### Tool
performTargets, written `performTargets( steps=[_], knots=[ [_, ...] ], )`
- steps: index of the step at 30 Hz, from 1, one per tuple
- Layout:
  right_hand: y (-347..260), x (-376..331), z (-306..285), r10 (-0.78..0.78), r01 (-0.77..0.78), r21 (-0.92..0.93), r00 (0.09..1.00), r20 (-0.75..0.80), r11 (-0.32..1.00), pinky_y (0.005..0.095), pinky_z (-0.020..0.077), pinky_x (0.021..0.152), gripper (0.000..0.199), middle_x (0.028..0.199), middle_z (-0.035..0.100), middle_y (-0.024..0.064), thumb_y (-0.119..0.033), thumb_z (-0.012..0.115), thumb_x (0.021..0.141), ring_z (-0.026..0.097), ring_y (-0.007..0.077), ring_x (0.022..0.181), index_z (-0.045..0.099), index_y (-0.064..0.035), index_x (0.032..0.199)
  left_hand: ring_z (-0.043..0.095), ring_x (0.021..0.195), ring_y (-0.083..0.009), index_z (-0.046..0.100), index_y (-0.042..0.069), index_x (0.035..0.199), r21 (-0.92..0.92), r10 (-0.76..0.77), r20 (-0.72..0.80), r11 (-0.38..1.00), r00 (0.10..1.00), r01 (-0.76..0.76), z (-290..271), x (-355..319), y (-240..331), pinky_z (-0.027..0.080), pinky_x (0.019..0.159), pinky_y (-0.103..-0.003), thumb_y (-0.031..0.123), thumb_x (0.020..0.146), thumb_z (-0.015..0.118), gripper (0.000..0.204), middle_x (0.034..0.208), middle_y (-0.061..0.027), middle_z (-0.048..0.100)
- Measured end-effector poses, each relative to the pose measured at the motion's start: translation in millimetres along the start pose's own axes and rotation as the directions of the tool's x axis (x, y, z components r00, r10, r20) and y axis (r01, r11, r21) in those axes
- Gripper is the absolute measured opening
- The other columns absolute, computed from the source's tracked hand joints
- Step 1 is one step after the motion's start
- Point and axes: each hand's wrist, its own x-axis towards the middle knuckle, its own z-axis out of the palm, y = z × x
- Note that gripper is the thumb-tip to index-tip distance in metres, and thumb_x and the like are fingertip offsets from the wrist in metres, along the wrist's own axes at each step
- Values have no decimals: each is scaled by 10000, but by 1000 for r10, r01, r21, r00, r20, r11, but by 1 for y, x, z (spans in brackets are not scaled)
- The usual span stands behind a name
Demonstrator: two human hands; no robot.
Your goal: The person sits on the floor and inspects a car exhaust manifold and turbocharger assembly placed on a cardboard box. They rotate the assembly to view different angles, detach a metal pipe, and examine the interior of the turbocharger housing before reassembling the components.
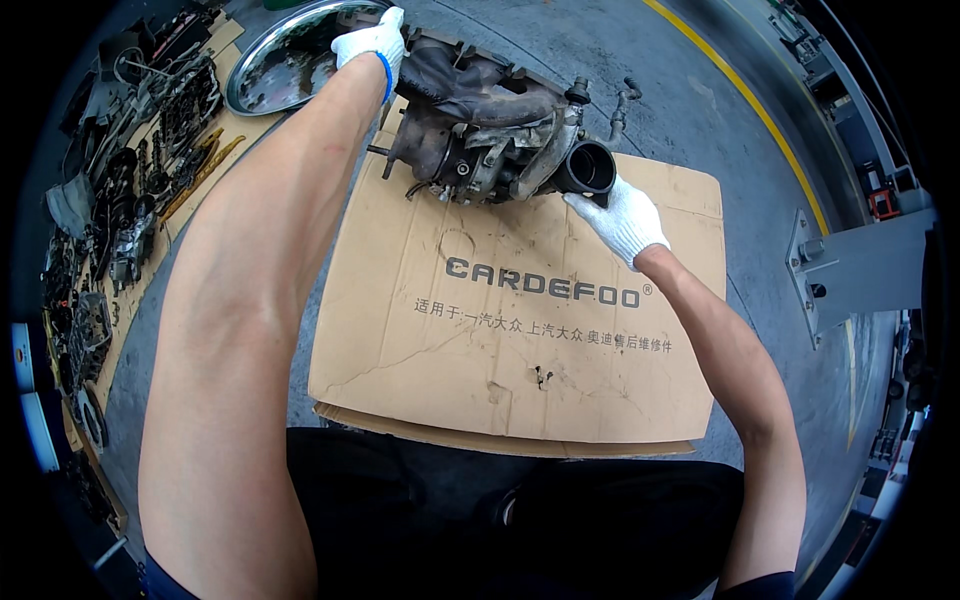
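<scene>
A dirty turbocharger with its exhaust manifold lies on the far part of a flat cardboard sheet. My left hand, in a white knit glove with a blue cuff, is closed round the far left end of the manifold. The gloved right hand grips the right side by the round black inlet, its thumb below the rim and its other fingers mostly hidden behind. The inlet's dark opening faces toward me. A small curved pipe sticks out at the far right of the turbocharger.
A shiny round metal tray stands at the far left, partly behind my left arm. Several greasy engine parts cover cardboard along the left. On the right, a grey metal post base is bolted to the floor near a yellow line.
</scene>
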Motion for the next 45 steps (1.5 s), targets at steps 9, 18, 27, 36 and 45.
performTargets(
  steps=[9, 18, 27, 36, 45],
  knots=[
    [0, -1, 0, 8, -8, 3, 1000, -10, 1000, 431, 575, 794, 576, 965, 766, 146, -600, 695, 890, 734, 361, 919, 706, -83, 1145, 686, 1087, -258, 518, -123, 1396, -49, -18, -7, 999, 1000, 18, 1, -7, 4, 541, 940, -357, 511, 856, 813, 883, 1280, -213, 680],
    [-2, 0, -1, 11, -11, -17, 1000, -3, 1000, 433, 574, 789, 574, 946, 764, 140, -598, 690, 892, 734, 360, 912, 708, -74, 1125, 705, 1022, -253, 531, -109, 1379, -159, -46, 17, 986, 999, 48, 2, -9, 6, 567, 899, -371, 461, 851, 834, 834, 1235, -200, 690],
    [-9, -2, -7, 49, -46, -67, 998, 47, 997, 451, 562, 817, 538, 1021, 762, 173, -577, 663, 919, 715, 394, 973, 707, -118, 1195, 705, 1023, -252, 535, -119, 1367, -140, -34, -29, 990, 999, 29, 2, -10, 5, 567, 904, -369, 450, 848, 840, 829, 1230, -197, 690],
    [-9, -3, -7, -5, 6, -70, 1000, 19, 998, 439, 561, 790, 527, 951, 760, 143, -581, 665, 922, 724, 373, 919, 716, -105, 1143, 705, 989, -253, 548, -122, 1351, -116, -38, -6, 993, 999, 37, -1, -10, 6, 585, 860, -388, 436, 861, 832, 795, 1215, -195, 689],
    [-7, -3, -4, -29, 28, -67, 1000, -7, 997, 411, 579, 774, 537, 947, 768, 129, -591, 670, 913, 738, 334, 892, 712, -102, 1132, 701, 1012, -254, 548, -117, 1357, -160, -7, -5, 987, 1000, 6, 0, -4, 2, 587, 866, -386, 417, 862, 836, 782, 1231, -196, 682]
  ],
)
